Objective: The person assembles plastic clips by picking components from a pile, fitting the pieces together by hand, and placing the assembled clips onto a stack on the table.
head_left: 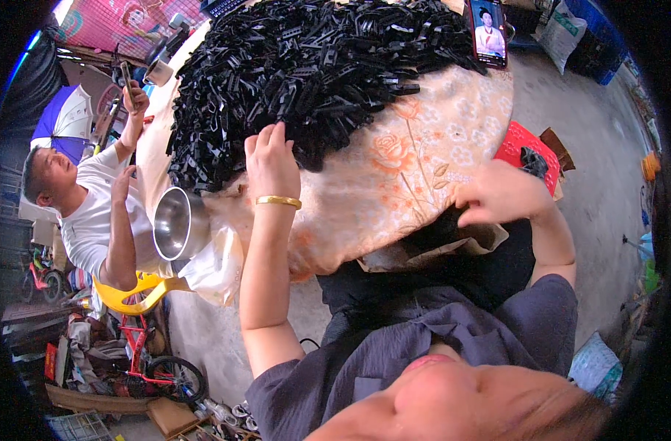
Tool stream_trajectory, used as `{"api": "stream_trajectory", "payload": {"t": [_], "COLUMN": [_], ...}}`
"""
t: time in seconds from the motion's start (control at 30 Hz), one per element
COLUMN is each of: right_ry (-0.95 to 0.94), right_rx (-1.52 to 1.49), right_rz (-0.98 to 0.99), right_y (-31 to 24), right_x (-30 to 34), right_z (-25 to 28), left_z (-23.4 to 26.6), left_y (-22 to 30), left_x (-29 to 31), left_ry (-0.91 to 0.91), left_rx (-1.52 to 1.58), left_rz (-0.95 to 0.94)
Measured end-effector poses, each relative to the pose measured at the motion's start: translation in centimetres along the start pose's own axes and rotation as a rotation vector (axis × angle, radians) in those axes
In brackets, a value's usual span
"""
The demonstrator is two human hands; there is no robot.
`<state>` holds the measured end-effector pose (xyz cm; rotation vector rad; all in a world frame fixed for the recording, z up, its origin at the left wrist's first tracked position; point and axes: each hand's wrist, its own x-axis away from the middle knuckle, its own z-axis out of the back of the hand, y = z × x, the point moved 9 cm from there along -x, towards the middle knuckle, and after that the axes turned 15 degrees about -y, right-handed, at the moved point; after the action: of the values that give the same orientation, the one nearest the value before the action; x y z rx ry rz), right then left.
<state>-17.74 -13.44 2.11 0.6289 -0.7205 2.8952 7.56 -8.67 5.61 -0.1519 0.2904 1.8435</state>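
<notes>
A wide heap of small, narrow black plastic pieces (pixel 299 73) covers the far part of the table; their exact kind I cannot make out. My left hand (pixel 271 165), with a gold bangle on the wrist, is at the heap's near edge. Its fingers are bent and drawn together, and whatever they pinch is hidden. Over the table's near right edge hangs my right hand (pixel 499 192), slightly blurred, thumb and fingers apart with nothing visible in them. Below it, an open bag (pixel 468 246) with a dark inside lies at my lap.
A flowered cloth (pixel 394 154) covers the table. A phone (pixel 488 33) stands at the far right. On the left are a steel bowl (pixel 180 223), a white plastic bag (pixel 216 268), a yellow chair (pixel 141 292) and a seated person (pixel 93 198) holding a phone. A red stool (pixel 530 151) stands right.
</notes>
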Motion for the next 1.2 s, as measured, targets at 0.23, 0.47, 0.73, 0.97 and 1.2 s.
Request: {"api": "stream_trajectory", "payload": {"t": [0.23, 0.47, 0.73, 0.97, 1.2], "right_ry": [0.705, 0.758, 1.045, 0.929, 0.956], "right_rx": [-0.218, 0.186, 0.028, 0.177, 0.156], "right_rz": [-0.153, -0.251, 0.099, 0.302, 0.365], "right_y": [7.5, 9.7, 2.2, -3.7, -3.8], "right_x": [-2.1, -6.5, -4.4, -7.8, -7.3], "right_z": [7.6, 9.3, 11.7, 9.2, 9.0], "left_z": [-1.4, 0.1, -3.1, -4.7, -5.0], "left_y": [-2.2, -0.3, 0.8, 2.3, 2.5], "left_x": [-0.2, 0.4, 0.1, 0.4, 0.6], "left_ry": [-0.004, 0.112, -0.163, -0.271, -0.304], "left_rx": [0.224, 0.335, 1.553, 1.436, 1.471], "left_rz": [0.089, 0.014, -0.016, -0.004, 0.001]}}
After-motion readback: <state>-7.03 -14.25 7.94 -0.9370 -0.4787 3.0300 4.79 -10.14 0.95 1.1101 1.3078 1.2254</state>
